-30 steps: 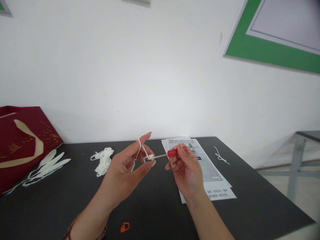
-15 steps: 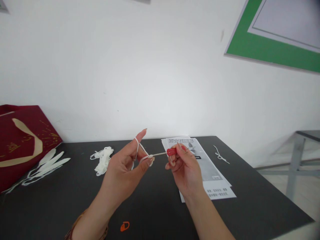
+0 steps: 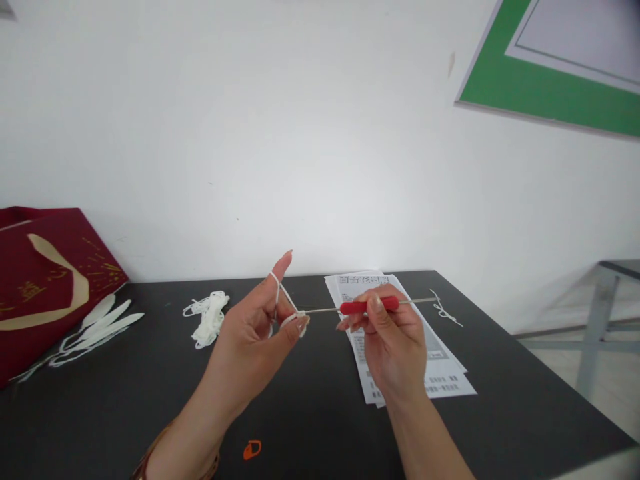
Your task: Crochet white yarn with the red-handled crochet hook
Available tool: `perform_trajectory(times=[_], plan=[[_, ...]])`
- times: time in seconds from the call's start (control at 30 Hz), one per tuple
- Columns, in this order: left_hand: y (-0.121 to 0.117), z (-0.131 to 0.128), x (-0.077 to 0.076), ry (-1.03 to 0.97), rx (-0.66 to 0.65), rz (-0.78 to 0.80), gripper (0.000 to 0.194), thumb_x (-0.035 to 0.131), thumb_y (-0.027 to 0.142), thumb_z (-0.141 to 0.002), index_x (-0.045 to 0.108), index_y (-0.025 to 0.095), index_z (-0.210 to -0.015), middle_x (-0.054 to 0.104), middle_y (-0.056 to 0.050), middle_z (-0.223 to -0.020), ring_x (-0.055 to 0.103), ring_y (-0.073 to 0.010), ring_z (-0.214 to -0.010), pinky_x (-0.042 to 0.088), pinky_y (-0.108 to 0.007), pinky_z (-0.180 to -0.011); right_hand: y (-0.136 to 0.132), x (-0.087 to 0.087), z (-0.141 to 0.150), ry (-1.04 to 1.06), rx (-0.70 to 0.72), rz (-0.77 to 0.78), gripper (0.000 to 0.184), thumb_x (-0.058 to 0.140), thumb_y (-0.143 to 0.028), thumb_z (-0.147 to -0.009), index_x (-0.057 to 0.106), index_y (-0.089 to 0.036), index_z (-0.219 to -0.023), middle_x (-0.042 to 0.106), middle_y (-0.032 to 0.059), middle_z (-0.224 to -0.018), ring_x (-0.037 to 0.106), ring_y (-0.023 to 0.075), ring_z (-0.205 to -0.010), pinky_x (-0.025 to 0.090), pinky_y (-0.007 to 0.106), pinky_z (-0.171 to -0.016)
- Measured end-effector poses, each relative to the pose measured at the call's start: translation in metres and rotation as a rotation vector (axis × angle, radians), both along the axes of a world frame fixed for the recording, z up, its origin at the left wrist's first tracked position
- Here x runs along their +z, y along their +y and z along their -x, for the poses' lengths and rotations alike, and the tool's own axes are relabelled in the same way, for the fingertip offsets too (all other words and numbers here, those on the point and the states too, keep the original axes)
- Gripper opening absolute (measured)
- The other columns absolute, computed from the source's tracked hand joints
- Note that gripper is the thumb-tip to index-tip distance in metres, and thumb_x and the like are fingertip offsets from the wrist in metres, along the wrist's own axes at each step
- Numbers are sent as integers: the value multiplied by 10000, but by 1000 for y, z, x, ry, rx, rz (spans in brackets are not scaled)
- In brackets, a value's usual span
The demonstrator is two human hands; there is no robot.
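Note:
My left hand (image 3: 263, 320) pinches a small white crocheted piece (image 3: 301, 323) between thumb and fingers. White yarn (image 3: 287, 293) loops round its raised index finger and runs down to that piece. Between thumb and fingers, my right hand (image 3: 393, 337) grips the red handle of a crochet hook (image 3: 370, 305). The hook's thin metal shaft points left and meets the white stitches at my left fingertips. Its hooked tip is hidden there. The other metal end sticks out to the right, past my right hand.
A hank of white yarn (image 3: 209, 320) lies left on the black table (image 3: 310, 420). Beyond it are white crocheted leaf-shaped pieces (image 3: 107, 327) and a red bag (image 3: 50, 280). An orange stitch marker (image 3: 252, 449) sits in front. Printed sheets (image 3: 415, 380) and a yarn scrap (image 3: 445, 310) lie right.
My right hand has moved right and turned, so more of the red handle shows. My left index finger has risen a little while still pinching the white piece.

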State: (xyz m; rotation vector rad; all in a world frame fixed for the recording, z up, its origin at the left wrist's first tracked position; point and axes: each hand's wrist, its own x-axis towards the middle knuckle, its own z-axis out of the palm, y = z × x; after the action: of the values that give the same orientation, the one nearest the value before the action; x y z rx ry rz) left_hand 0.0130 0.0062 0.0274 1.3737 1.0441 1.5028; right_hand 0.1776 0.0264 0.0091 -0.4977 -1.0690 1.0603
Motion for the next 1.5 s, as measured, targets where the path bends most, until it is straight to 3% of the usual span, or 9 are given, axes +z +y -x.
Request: perform_trajectory(times=[0.27,0.5,0.67,0.8,0.93,1.07,1.17,1.37,1.5], plan=[[1,1,-1,74,-12,-86,525,676,134,-747,607,317,-1234,526,57,-617,489,-125,-610,428,-358,-912,-8,3,-1,-155,-171,-202,122,601,-229,-871,687,-205,-788,623,3,-666,580,142,-577,463,272,-525],[1,-5,-4,-36,89,-39,795,690,178,-752,323,304,-1446,530,64,-652,472,-117,-611,470,-279,-710,-18,-8,-1,-472,-292,-478,271,576,-107,-842,664,-278,-1032,693,50,-828,635,204,-723,521,364,-623],[0,-14,-6,-169,204,-45,806,686,180,-760,296,313,-1453,532,66,-669,503,-108,-655,463,-230,-701,-21,-13,2,-796,-386,-823,590,607,-21,-776,497,-240,-1313,733,100,-954,677,227,-847,582,373,-678],[-1,-18,-9,-298,266,-89,846,695,156,-754,265,334,-1460,534,74,-677,523,-94,-667,466,-219,-736,-25,-19,4,-987,-472,-948,623,630,-68,-795,438,-188,-1375,742,120,-994,685,244,-917,593,385,-775],[0,-16,-9,-459,179,-26,814,700,148,-754,310,360,-1437,547,78,-690,555,-78,-701,468,-211,-787,-26,-23,9,-817,-379,-832,575,620,-27,-774,525,-213,-1310,722,121,-1041,676,244,-921,589,371,-731],[0,-12,-6,-480,118,-22,830,704,144,-750,299,365,-1440,562,74,-690,569,-80,-696,476,-197,-752,-21,-23,17,-304,-226,-317,290,517,-92,-884,675,-265,-1055,718,45,-871,674,186,-762,561,333,-658],[0,-12,-5,-500,90,-56,847,701,123,-752,284,389,-1440,565,78,-679,572,-77,-697,471,-183,-738,-14,-22,21,-94,-88,-135,188,538,-170,-906,697,-239,-979,716,36,-830,670,163,-686,551,300,-617],[4,-9,-3,-645,-46,25,795,723,81,-710,400,300,-1403,583,61,-686,557,-62,-659,471,-155,-686,-5,-21,17,-87,9,-253,154,578,-188,-888,716,-226,-945,701,45,-852,661,173,-726,550,310,-623],[5,-9,-6,-556,21,-3,807,744,93,-693,416,321,-1393,575,66,-667,571,-69,-665,486,-176,-713,-6,-17,12,-263,-72,-382,200,565,-135,-882,708,-231,-982,709,51,-852,659,185,-754,546,337,-660]])
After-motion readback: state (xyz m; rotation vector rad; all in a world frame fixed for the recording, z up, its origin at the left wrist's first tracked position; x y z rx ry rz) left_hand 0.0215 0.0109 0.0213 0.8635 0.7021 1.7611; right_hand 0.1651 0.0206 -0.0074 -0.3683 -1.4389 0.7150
